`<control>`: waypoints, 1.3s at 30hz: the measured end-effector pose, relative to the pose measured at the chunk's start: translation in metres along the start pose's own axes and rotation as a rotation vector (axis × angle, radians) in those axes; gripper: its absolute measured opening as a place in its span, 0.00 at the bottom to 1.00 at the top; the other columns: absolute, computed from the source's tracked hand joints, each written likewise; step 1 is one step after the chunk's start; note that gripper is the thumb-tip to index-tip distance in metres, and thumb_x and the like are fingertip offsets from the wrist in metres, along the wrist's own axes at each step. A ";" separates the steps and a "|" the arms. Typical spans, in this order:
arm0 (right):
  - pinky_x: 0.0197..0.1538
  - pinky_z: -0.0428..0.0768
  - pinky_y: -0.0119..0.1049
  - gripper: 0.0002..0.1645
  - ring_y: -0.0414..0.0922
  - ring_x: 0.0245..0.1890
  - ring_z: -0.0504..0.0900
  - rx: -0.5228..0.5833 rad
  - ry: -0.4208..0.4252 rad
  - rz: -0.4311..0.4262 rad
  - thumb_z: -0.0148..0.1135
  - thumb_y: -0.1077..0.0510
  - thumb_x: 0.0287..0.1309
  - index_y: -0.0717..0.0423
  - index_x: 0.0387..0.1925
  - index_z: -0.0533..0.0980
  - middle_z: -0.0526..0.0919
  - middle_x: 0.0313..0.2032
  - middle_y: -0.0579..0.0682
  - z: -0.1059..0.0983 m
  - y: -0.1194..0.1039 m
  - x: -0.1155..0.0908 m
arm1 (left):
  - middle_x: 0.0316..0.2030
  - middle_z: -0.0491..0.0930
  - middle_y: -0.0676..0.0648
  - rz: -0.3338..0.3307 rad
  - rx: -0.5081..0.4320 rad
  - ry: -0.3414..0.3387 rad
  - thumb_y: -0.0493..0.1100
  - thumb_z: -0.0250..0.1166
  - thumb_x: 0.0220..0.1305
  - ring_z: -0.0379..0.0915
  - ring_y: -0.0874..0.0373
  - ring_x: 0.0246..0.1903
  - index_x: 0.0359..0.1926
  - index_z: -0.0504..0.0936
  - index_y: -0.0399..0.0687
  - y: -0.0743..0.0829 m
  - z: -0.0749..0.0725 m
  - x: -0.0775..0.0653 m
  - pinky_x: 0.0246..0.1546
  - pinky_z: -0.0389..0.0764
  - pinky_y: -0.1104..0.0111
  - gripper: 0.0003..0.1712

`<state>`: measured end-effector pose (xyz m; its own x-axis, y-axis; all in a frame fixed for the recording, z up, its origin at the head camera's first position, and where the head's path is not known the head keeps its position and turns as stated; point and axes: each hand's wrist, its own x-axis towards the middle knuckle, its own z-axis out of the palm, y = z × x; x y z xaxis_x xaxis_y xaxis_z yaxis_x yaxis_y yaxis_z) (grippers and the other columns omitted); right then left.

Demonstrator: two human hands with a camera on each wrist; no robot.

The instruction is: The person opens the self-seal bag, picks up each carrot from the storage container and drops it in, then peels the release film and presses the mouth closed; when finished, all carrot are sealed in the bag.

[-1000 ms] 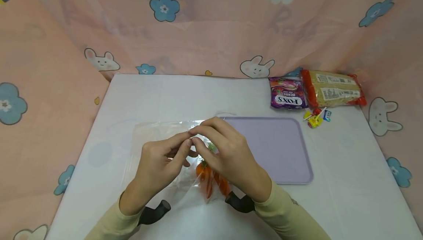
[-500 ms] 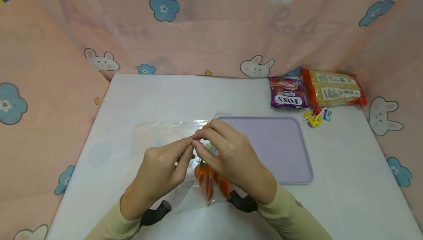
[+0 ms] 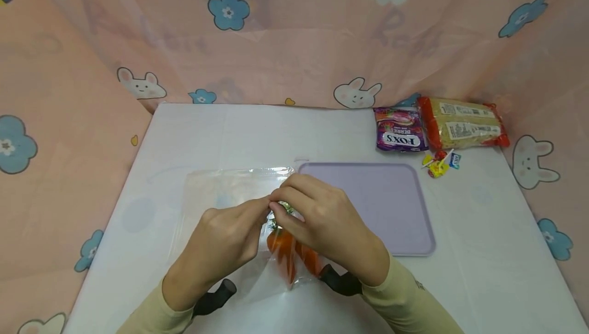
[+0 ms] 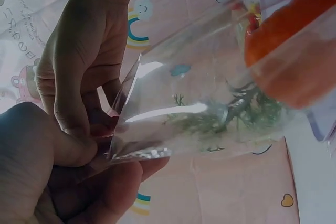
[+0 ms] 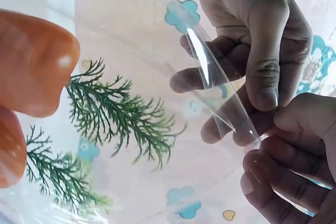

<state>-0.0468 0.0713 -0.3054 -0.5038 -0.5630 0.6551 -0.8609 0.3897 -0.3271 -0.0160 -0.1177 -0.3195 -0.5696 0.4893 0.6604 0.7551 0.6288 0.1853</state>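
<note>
Two orange carrots (image 3: 281,246) with feathery green tops (image 5: 123,111) hang inside a clear plastic bag (image 4: 157,82), tips pointing down. At the bag's upper edge, my left hand (image 3: 225,237) pinches the film between thumb and fingers. My right hand (image 3: 322,216) pinches the same edge right beside it, so both hands' fingertips meet. In the right wrist view the film's edge runs up to the meeting fingertips (image 5: 270,95). The right hand partly covers the carrot tops in the head view.
Beneath the hands lies a flat clear plastic sheet or bag (image 3: 207,188) on the white table (image 3: 221,129). A lavender tray (image 3: 368,206) is to the right. Farther back sit a purple FOX'S candy bag (image 3: 400,129), a red-and-yellow packet (image 3: 465,124) and small wrapped candies (image 3: 439,164).
Both hands have shifted slightly down, their pinching fingertips moving a little to the right along the bag's edge. The left fingers have drawn closer together. The carrots have swung slightly left.
</note>
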 end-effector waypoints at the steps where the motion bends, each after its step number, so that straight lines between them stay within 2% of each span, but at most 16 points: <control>1: 0.37 0.80 0.25 0.03 0.39 0.32 0.78 -0.002 -0.002 -0.003 0.64 0.61 0.55 0.57 0.31 0.81 0.80 0.32 0.47 0.000 0.000 0.000 | 0.27 0.82 0.51 -0.002 0.003 -0.011 0.38 0.47 0.69 0.61 0.67 0.09 0.39 0.80 0.39 0.000 0.000 0.000 0.07 0.67 0.77 0.14; 6: 0.35 0.79 0.24 0.02 0.38 0.30 0.76 -0.005 0.003 -0.013 0.62 0.64 0.51 0.57 0.29 0.80 0.79 0.30 0.46 0.000 0.002 -0.001 | 0.28 0.82 0.52 -0.004 0.032 -0.065 0.36 0.44 0.66 0.57 0.67 0.09 0.40 0.79 0.40 0.002 0.000 -0.001 0.06 0.63 0.78 0.16; 12: 0.32 0.78 0.23 0.04 0.39 0.28 0.75 -0.036 0.054 -0.023 0.60 0.66 0.46 0.57 0.26 0.78 0.77 0.29 0.47 0.003 0.005 -0.001 | 0.22 0.76 0.55 -0.001 0.040 -0.085 0.34 0.42 0.63 0.48 0.68 0.10 0.37 0.77 0.41 0.004 0.002 0.000 0.08 0.50 0.81 0.15; 15: 0.31 0.77 0.23 0.04 0.39 0.27 0.74 -0.017 0.088 -0.029 0.56 0.67 0.45 0.58 0.25 0.77 0.76 0.28 0.47 0.006 0.008 -0.002 | 0.23 0.76 0.55 -0.012 0.026 -0.087 0.35 0.42 0.64 0.49 0.68 0.10 0.36 0.77 0.41 0.005 0.003 0.000 0.08 0.52 0.82 0.15; 17: 0.31 0.76 0.23 0.04 0.39 0.26 0.73 0.042 0.109 -0.022 0.54 0.67 0.45 0.58 0.25 0.76 0.75 0.27 0.47 0.008 0.011 -0.002 | 0.25 0.79 0.54 -0.025 0.006 -0.083 0.35 0.41 0.65 0.53 0.68 0.10 0.37 0.78 0.41 0.005 0.003 0.000 0.08 0.56 0.82 0.16; 19: 0.30 0.76 0.23 0.04 0.39 0.25 0.73 0.115 0.127 -0.002 0.54 0.67 0.45 0.58 0.25 0.75 0.74 0.27 0.47 0.009 0.015 -0.003 | 0.27 0.80 0.53 -0.044 -0.029 -0.075 0.36 0.42 0.67 0.61 0.68 0.10 0.40 0.79 0.41 0.006 0.003 0.000 0.09 0.63 0.82 0.17; 23: 0.29 0.76 0.25 0.04 0.38 0.24 0.73 0.246 0.168 0.037 0.56 0.67 0.46 0.57 0.25 0.74 0.74 0.26 0.46 0.010 0.021 -0.006 | 0.28 0.82 0.52 -0.068 -0.092 -0.044 0.39 0.45 0.70 0.75 0.67 0.17 0.44 0.81 0.40 0.007 0.002 0.001 0.14 0.73 0.80 0.17; 28: 0.30 0.78 0.26 0.02 0.38 0.26 0.74 0.306 0.198 -0.001 0.57 0.64 0.51 0.58 0.27 0.76 0.77 0.27 0.46 0.009 0.022 -0.007 | 0.27 0.83 0.51 -0.086 -0.113 -0.034 0.40 0.48 0.70 0.77 0.66 0.19 0.44 0.81 0.38 0.007 0.002 0.003 0.14 0.74 0.79 0.15; 33: 0.34 0.79 0.27 0.04 0.39 0.28 0.76 0.273 0.180 -0.062 0.59 0.63 0.50 0.60 0.30 0.77 0.79 0.29 0.48 0.006 0.018 -0.005 | 0.23 0.82 0.52 -0.093 -0.102 -0.028 0.40 0.48 0.71 0.75 0.67 0.17 0.41 0.80 0.38 0.006 0.003 0.004 0.13 0.73 0.79 0.15; 39: 0.37 0.81 0.27 0.05 0.40 0.30 0.79 0.147 0.148 -0.063 0.60 0.62 0.51 0.60 0.30 0.79 0.80 0.30 0.48 0.002 0.015 -0.005 | 0.24 0.81 0.52 -0.091 -0.070 -0.044 0.39 0.47 0.71 0.67 0.68 0.13 0.42 0.80 0.40 0.007 0.003 0.005 0.12 0.71 0.80 0.15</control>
<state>-0.0572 0.0787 -0.3147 -0.4422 -0.4656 0.7666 -0.8968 0.2410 -0.3710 -0.0148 -0.1087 -0.3172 -0.6494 0.4593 0.6061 0.7194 0.6292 0.2942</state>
